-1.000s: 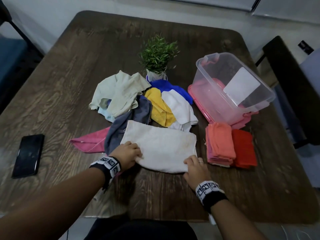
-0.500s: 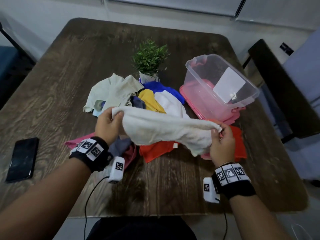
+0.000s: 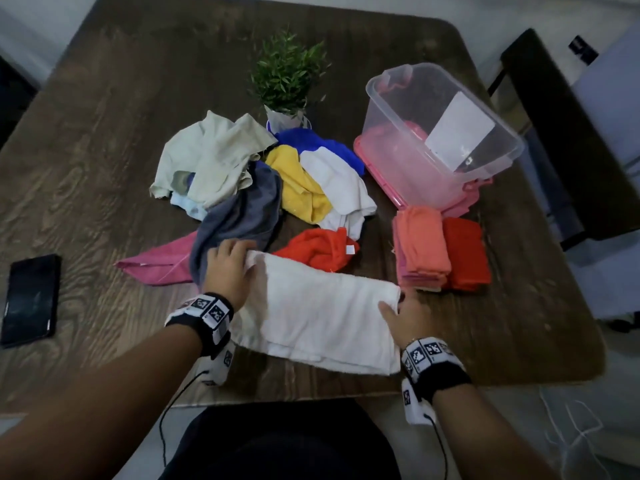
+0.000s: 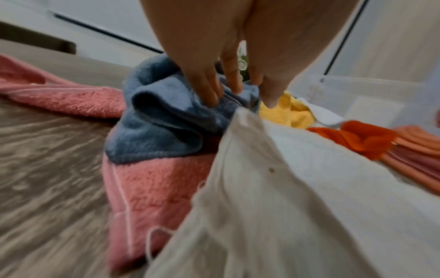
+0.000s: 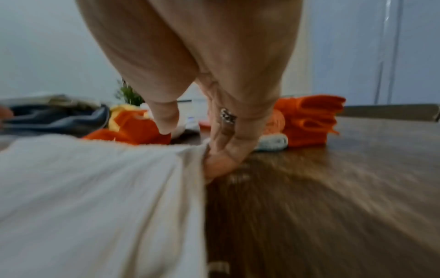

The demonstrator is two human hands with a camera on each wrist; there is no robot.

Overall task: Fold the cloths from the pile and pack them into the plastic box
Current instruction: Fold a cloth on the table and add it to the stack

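The folded white towel cloth (image 3: pixel 322 311) lies flat near the front edge of the dark wooden table (image 3: pixel 104 140), its long side running left to right. The left hand (image 3: pixel 230 271) pinches its far left corner. The right hand (image 3: pixel 408 315) pinches its right corner. The clear plastic box (image 3: pixel 440 133) stands at the back right.

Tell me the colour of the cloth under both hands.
White cloth; the head view shows it best.

Bare forearms, black wristbands (image 3: pixel 207 327) with white square-code markers, white camera modules (image 3: pixel 414 403) beneath wrists, thin black cables, glittery ring (image 5: pixel 227 115)
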